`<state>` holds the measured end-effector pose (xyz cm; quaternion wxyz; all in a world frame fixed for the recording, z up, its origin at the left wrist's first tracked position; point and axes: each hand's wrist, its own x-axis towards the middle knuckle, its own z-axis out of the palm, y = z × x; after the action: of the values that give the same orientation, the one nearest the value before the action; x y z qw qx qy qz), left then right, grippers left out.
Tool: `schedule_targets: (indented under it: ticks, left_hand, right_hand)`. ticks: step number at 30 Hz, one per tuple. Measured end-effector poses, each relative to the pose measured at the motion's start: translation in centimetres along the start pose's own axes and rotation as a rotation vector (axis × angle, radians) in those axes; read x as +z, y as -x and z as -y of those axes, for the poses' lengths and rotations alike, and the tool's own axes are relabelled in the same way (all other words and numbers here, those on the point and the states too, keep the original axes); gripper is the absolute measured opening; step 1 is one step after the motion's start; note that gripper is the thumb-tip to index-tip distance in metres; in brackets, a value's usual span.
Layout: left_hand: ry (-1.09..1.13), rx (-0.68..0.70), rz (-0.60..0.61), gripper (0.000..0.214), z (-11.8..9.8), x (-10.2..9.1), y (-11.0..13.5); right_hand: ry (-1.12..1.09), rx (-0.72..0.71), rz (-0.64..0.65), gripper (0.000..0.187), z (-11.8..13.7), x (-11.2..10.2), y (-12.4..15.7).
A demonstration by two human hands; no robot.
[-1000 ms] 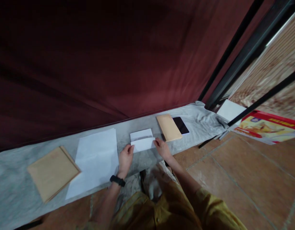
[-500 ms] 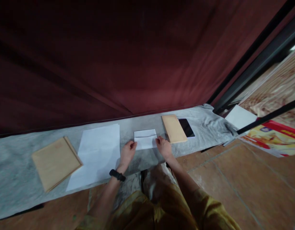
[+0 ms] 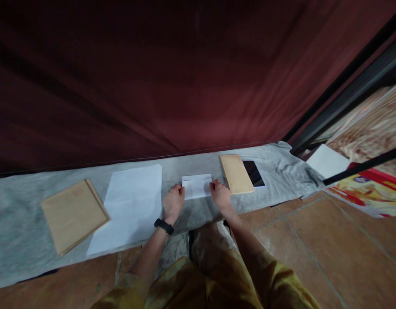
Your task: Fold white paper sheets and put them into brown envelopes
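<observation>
A small folded white paper (image 3: 197, 187) lies on a grey cloth (image 3: 20, 231) spread on the floor. My left hand (image 3: 173, 202), with a black watch on the wrist, presses its left end with curled fingers. My right hand (image 3: 220, 194) holds the right end, fingers pinched on the edge. To the left lies a stack of plain white sheets (image 3: 129, 204). A tan envelope (image 3: 236, 173) lies just right of my right hand.
A dark phone (image 3: 254, 173) lies beside the tan envelope. A stack of larger tan envelopes (image 3: 72, 213) sits far left on the cloth. A dark red curtain (image 3: 153, 77) hangs behind. At the right are a white sheet (image 3: 327, 162), a colourful printed poster (image 3: 365, 189) and black bars (image 3: 362, 165).
The lower flap of the white paper has been folded up over the upper part, making it smaller. Both hands followed it slightly forward. The camera shifted a little.
</observation>
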<state>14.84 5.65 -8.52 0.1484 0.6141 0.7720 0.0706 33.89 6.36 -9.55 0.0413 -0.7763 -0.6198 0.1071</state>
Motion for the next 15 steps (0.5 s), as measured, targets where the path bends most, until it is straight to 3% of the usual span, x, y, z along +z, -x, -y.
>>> schedule_targets:
  ticks: [15]
  left_hand:
    - [-0.062,-0.047,-0.046,0.041,-0.9,0.0,-0.7]
  right_hand:
    - [0.055,-0.01,-0.048,0.034,0.4,0.6,-1.4]
